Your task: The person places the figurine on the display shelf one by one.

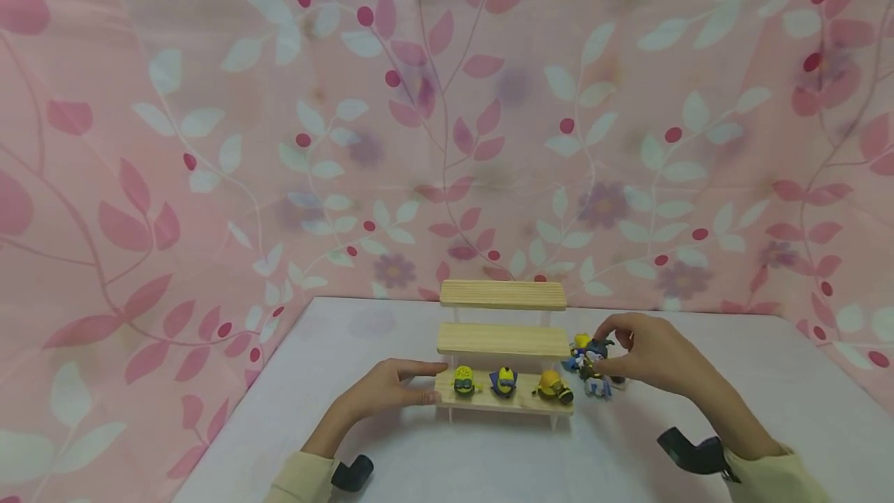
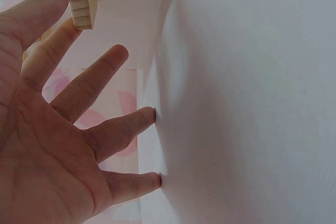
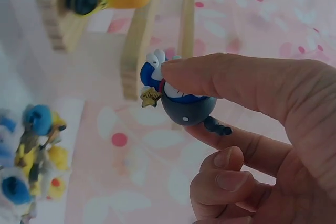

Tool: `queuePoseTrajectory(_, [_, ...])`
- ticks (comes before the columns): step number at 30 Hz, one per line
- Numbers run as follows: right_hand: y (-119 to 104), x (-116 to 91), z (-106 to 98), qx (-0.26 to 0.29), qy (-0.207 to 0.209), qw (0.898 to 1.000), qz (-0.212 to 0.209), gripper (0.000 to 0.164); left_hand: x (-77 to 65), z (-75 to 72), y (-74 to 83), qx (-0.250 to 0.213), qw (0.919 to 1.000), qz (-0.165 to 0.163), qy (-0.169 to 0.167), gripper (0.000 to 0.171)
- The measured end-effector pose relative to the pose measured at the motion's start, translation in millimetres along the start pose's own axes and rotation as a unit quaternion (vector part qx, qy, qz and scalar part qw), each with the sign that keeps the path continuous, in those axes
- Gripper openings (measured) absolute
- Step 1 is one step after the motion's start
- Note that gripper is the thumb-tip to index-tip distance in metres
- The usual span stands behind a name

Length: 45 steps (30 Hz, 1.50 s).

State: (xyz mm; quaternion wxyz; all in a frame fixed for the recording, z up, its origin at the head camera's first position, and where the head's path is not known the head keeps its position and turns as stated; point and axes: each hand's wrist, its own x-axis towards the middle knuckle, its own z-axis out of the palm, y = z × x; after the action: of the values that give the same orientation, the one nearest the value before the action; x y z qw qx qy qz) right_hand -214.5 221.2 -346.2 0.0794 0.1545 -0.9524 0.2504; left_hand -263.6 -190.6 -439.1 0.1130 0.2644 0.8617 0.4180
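Observation:
A three-tier wooden display shelf [image 1: 503, 340] stands on the table. Its lowest board carries three yellow toy figurines: one with dark goggles [image 1: 464, 381], one in blue [image 1: 504, 382] and one lying over [image 1: 553, 386]. My left hand [image 1: 391, 390] holds the left end of that board between thumb and index finger; the other fingers spread out in the left wrist view. Between thumb and forefinger, my right hand [image 1: 656, 352] pinches a blue-and-grey toy figurine [image 3: 184, 106] with a gold star, right of the shelf. Fingers partly cover it.
Several more small figurines [image 1: 597, 388] cluster on the table right of the shelf, below the right hand. A white cloth covers the table [image 1: 489, 460]. Behind it hangs a pink leaf-patterned curtain [image 1: 447, 138]. Dark wrist mounts [image 1: 691, 451] sit by the sleeves.

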Motion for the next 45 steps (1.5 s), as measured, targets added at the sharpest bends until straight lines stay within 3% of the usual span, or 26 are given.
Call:
queuePoseTrajectory(7, [-19,17,3,0.038,-0.005,0.999,-0.023,0.034,0.4,0.5,-0.2,-0.003,1.0,0.001,-0.001,0.047])
queuePoseTrajectory(22, [-51,52,17,0.048,-0.021,0.998,-0.034,0.032,0.8,-1.3,-1.5,0.001,1.0,0.001,-0.004,0.048])
queuePoseTrajectory(38, [-84,83,35,0.059,-0.044,0.994,-0.081,0.032,0.9,-2.3,-0.5,0.009,0.9999,-0.007,-0.003,0.047])
queuePoseTrajectory(45, [-91,92,44,0.067,-0.059,0.994,-0.069,0.032,0.5,-2.7,0.9,-0.001,0.9999,-0.008,-0.008,0.047])
